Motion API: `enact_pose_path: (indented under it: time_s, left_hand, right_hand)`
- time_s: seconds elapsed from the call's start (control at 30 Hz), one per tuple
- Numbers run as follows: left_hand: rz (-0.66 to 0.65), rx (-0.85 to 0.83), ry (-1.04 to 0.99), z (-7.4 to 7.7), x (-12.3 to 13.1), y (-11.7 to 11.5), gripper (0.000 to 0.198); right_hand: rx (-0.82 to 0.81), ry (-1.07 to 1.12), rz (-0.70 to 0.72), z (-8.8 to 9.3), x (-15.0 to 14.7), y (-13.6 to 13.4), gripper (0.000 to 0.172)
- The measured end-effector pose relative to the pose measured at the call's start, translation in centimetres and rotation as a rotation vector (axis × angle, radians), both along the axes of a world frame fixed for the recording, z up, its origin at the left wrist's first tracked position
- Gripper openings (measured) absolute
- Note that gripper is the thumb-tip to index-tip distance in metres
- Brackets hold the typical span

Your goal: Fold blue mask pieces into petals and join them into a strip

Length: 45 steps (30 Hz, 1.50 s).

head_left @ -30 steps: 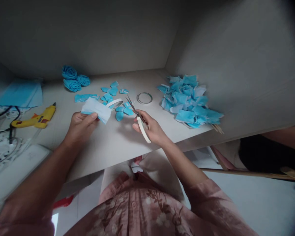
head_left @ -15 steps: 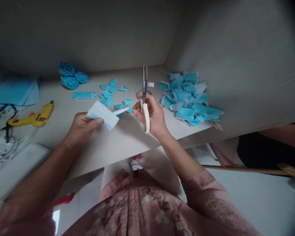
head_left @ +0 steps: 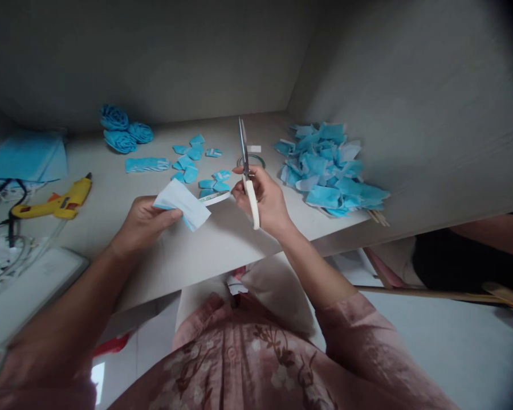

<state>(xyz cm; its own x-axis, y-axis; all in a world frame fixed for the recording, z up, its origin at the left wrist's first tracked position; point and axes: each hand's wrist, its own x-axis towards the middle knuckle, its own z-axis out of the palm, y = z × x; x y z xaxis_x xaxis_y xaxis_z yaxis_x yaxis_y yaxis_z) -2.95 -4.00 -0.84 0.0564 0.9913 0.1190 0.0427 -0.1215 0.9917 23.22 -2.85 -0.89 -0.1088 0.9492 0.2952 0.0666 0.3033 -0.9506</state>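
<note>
My left hand pinches a folded blue-and-white piece of thin sheet between thumb and fingers. A narrow white strip with greenish marks runs from the sheet's right edge toward the fingertips of my right hand. Scissors with white handles hang in my right hand, their blades pointing up and away, slightly apart. Small cut blue pieces lie on the table just beyond the strip. Behind the scissors, a ring-shaped roll is partly hidden.
Three blue rolled flowers and a crinkled blue strip lie at back left. A yellow glue gun and flat blue sheets are farther left. Blue petalled pieces with sticks are heaped at right. Walls enclose the table.
The scissors have tilted leftward in my right hand. The sheet in my left hand has shifted slightly right and down, and the white strip now bows a little.
</note>
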Motion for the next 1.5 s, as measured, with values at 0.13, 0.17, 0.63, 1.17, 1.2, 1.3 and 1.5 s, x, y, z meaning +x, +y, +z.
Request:
enact_pose_path:
  time_s: [0.13, 0.17, 0.63, 1.17, 1.2, 1.3, 1.5]
  left_hand:
    - [-0.011, 0.014, 0.001, -0.2, 0.0, 0.2, 0.033]
    - [-0.01, 0.013, -0.004, -0.3, -0.1, 0.2, 0.035]
    - [0.012, -0.062, -0.08, -0.6, -0.2, 0.0, 0.048]
    - [-0.026, 0.039, -0.46, 1.0, 0.6, 0.6, 0.045]
    - [-0.03, 0.043, -0.492, 1.1, 0.5, 0.7, 0.044]
    - [-0.019, 0.038, -0.549, 1.1, 0.3, 1.0, 0.04]
    - [0.015, 0.089, -0.567, 0.3, -0.2, 2.0, 0.038]
  right_hand:
    - [-0.031, 0.042, 0.035, 0.7, 0.3, -0.1, 0.061]
    - [-0.038, 0.04, 0.053, 0.8, 0.3, -0.1, 0.063]
    - [-0.018, -0.02, 0.1, 0.5, 0.6, 0.1, 0.047]
    - [-0.217, 0.187, 0.081, 0.8, 0.9, 1.8, 0.056]
    - [-0.234, 0.203, 0.087, 0.9, 0.6, 2.0, 0.056]
    - [-0.287, 0.268, 0.108, 0.9, 0.1, 2.4, 0.06]
    - [-0.341, 0.411, 0.212, 0.5, 0.0, 2.5, 0.065]
